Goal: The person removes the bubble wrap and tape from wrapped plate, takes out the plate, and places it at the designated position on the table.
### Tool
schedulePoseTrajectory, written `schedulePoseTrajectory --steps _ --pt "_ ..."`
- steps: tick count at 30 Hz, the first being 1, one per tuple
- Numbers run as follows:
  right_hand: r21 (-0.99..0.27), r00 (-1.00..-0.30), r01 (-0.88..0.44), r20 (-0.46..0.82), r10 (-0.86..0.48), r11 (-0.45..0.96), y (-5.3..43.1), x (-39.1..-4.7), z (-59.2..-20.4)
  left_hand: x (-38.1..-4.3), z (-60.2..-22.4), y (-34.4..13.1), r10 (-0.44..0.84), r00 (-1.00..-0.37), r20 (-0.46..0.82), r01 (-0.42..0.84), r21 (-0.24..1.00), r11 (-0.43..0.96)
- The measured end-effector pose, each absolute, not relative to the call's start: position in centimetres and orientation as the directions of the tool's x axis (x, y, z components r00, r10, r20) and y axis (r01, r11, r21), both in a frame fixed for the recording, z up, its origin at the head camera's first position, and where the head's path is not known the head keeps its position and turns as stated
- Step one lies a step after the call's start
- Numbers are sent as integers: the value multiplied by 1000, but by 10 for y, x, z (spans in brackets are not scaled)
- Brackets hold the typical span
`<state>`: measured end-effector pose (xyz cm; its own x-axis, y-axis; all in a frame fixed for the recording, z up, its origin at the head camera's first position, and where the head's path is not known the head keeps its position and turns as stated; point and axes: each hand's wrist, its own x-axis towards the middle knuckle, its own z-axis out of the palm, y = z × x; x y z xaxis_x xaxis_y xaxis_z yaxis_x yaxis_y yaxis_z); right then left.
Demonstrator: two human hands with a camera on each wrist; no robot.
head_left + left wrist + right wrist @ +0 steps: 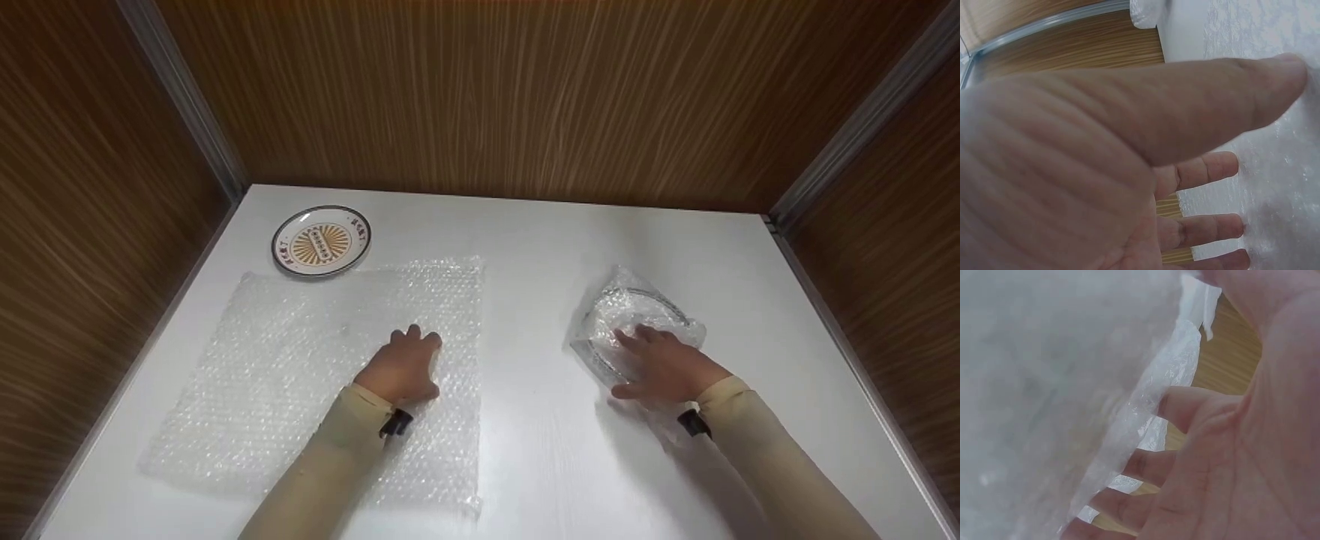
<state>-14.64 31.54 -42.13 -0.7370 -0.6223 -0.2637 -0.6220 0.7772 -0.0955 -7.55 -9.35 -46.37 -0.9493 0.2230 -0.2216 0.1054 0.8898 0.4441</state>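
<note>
My left hand (pixel 403 367) rests on a flat sheet of bubble wrap (pixel 285 360), fingers and thumb spread, with fingertips at its surface in the left wrist view. My right hand (pixel 667 367) lies over a plate (pixel 600 322) wrapped in bubble wrap. Its dark rim shows through the clear layers. In the right wrist view the fingers (pixel 1190 405) meet the wrapping (pixel 1145 399), which hides their tips. An unwrapped white plate (pixel 321 241) with a dark rim and an orange sunburst sits at the sheet's upper left edge.
Under everything is a white table (pixel 525 450). Brown wood-grain panels (pixel 480 97) enclose it at the back and both sides, with metal strips at the corners. A loose tail of wrap trails below the right hand.
</note>
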Motion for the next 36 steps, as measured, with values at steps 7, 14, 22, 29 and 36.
schedulePoseTrajectory --steps 7,14,22,29,36 --pt "-113 -739 -611 -273 -616 783 291 -139 -421 -75 -463 -93 221 -945 -241 93 449 889" --pt "-109 -733 -622 -265 -626 775 264 -135 -423 -75 -463 -93 225 -945 -236 103 440 892" --pt "-123 -726 -622 -278 -629 773 238 -132 -428 -75 -463 -92 228 -949 -218 118 425 897" --pt "-154 -711 -638 -258 -654 755 227 -128 -432 -74 -463 -91 221 -953 -207 116 426 897" --pt "-320 -692 -591 -272 -669 741 236 -136 -426 -74 -462 -92 213 -956 -203 107 435 894"
